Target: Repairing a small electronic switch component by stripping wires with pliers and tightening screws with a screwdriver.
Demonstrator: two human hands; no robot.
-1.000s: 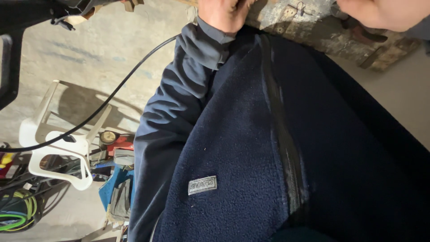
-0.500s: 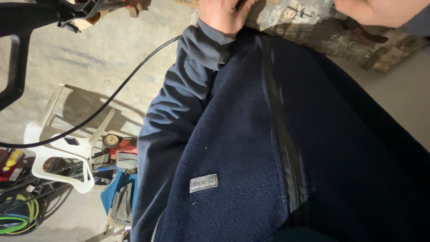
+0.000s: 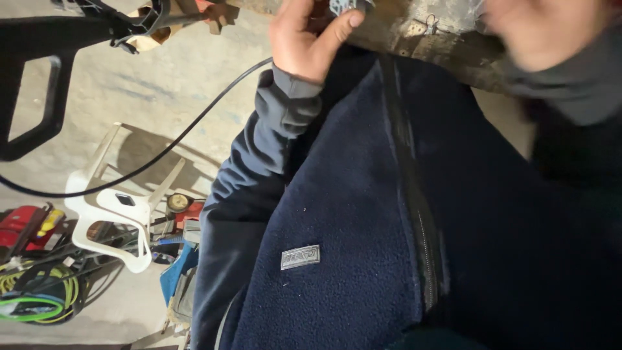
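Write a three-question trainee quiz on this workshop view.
1. True or false: the left hand pinches a small grey part against the workbench edge.
2. What colour is the plastic chair on the floor? A white, B blue, C black.
3. Fill in: the right hand is too ____ to tell its grip.

Key: 1 true; 2 A; 3 blurred.

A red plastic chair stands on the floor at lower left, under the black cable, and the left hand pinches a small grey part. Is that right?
Not quite: the plastic chair is white, not red, as the head view shows. The rest holds: it stands beneath the black cable, and the left hand pinches a small grey part.
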